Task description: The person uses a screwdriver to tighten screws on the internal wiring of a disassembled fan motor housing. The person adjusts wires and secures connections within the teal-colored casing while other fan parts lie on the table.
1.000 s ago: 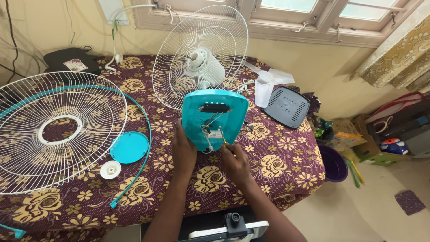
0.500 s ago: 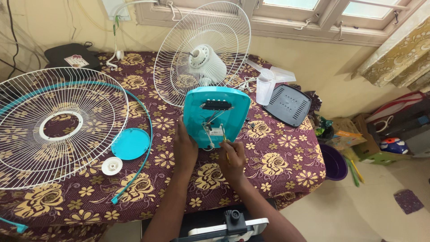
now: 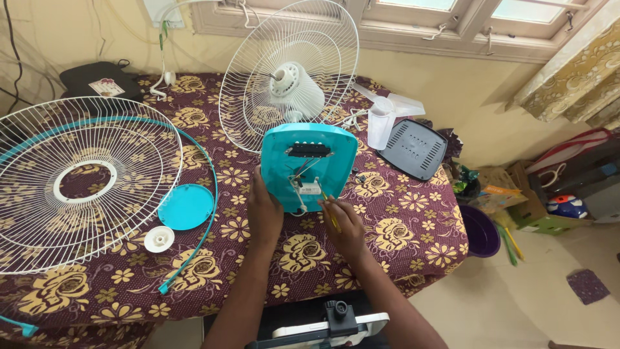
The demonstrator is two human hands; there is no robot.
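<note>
So you've got the teal fan base (image 3: 309, 165) tipped up on the table (image 3: 413, 220) right in front of you, its open underside facing you with the wires and a small white part showing; it sits roughly mid-table, just in front of the white rear grille with the motor (image 3: 290, 74). Your left hand (image 3: 265, 210) is clamped on the lower left edge of the base, propping it; your right hand (image 3: 343, 226) is curled shut around a thin yellow-handled screwdriver (image 3: 330, 213), tip up by that white part inside the base.

Going outward: a round teal cap (image 3: 186, 206) lies flat just left of your left hand, with a small white knob (image 3: 159, 238) beside it; a teal rim ring (image 3: 205, 213) curves around them; the big white front grille (image 3: 74, 184) lies flat on the left side of the table. To the right of the base there's a white fan blade piece (image 3: 382, 119) and a dark grey vented cover (image 3: 413, 147); a black flat box (image 3: 100, 79) sits at the far left corner; a purple bucket (image 3: 479, 231) is on the floor off the right edge.
</note>
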